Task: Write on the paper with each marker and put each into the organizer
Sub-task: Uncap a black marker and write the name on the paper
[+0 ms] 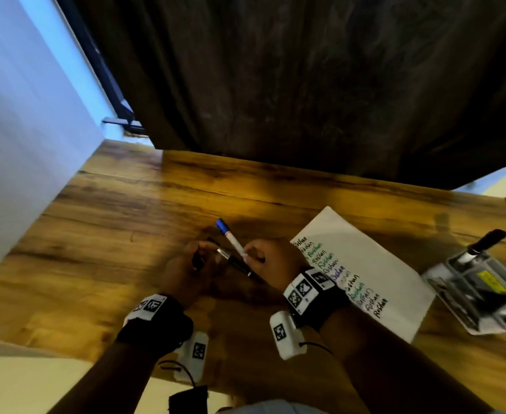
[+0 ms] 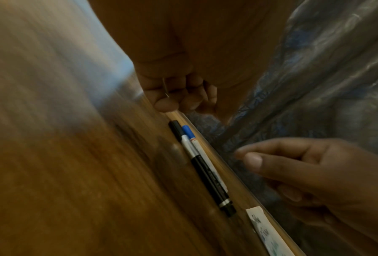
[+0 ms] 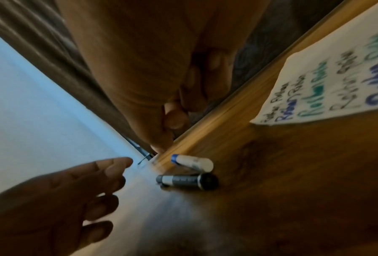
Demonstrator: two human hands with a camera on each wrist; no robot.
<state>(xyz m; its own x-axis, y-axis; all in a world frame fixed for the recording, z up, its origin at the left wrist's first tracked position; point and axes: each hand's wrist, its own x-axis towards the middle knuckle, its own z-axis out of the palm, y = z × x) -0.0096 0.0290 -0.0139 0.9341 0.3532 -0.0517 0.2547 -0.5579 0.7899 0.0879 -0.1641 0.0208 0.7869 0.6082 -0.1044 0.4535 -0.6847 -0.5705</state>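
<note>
Two markers (image 2: 202,166) lie on table (image 1: 126,210) btwn both hands, left grip (image 3: 58,195) & right grip (image 2: 310,175) loose, empty.

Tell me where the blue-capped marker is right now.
In the head view the blue-capped marker lies on the wooden table, beside the black marker, left of the paper.

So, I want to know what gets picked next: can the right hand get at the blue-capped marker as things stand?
Probably yes. The blue-capped marker lies uncovered on the table beside the black marker, right by the right hand; the left hand is off to the other side.
</note>
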